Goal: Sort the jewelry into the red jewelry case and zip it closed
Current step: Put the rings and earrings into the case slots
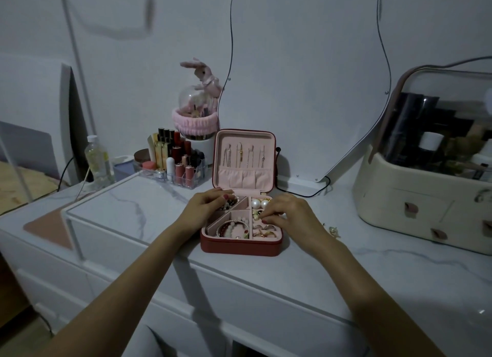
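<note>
A dim room, seen from above a white marble-patterned worktop (127,205). At the far left stands a clear plastic bottle (97,159). To its right is a clear organiser of lipsticks (174,159), and behind it a glass dome with a pink plush rabbit (202,76) on top. In the middle sits the red jewelry case (241,246), open, its lid upright with necklaces (245,155) hanging inside. The left hand (206,206) rests over the case's rear left compartment, fingers curled onto a dark beaded bracelet (231,203). In the front left compartment lie red and white bead bracelets (234,227). Two pearl earrings (260,204) sit in the rear right section, rings (266,230) in the front right. The right hand (288,213) bends over the right side, fingertips pinching a small piece too tiny to identify. A few small gold pieces (334,230) lie on the worktop just beyond. At the far right is a cream cosmetics box (415,199) with a clear lid.
</note>
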